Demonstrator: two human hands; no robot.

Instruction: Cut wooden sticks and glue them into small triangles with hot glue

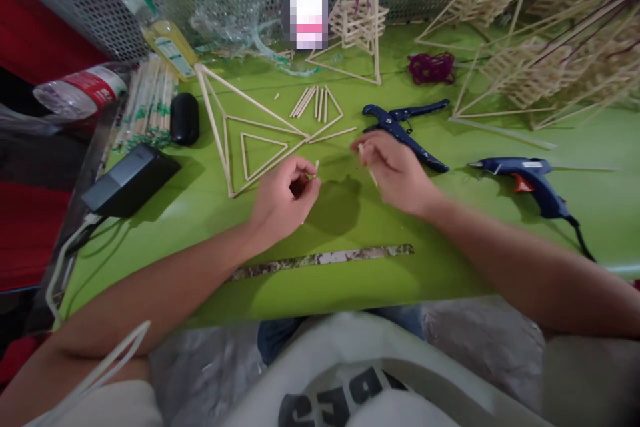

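Observation:
My left hand [283,200] is closed in a pinch around a short thin wooden stick [317,165], whose pale tip shows above the fingers. Across a small gap, my right hand [400,177] is closed on another short wooden stick [373,175], partly hidden by the fingers. Left of my left hand lies a small stick triangle [243,157] inside a larger stick frame [215,127]. Several short loose sticks [304,103] rest beyond both hands. Just past my right hand is a dark blue hand cutter [397,128], and farther right a blue glue gun [527,177].
A metal strip [335,258] lies near the front edge of the green table [340,297]. Finished-looking stick structures [357,23] stand at the back, with purple thread [431,68]. At left are a black box [131,180], bundled sticks [150,103] and a tilted bottle [170,47].

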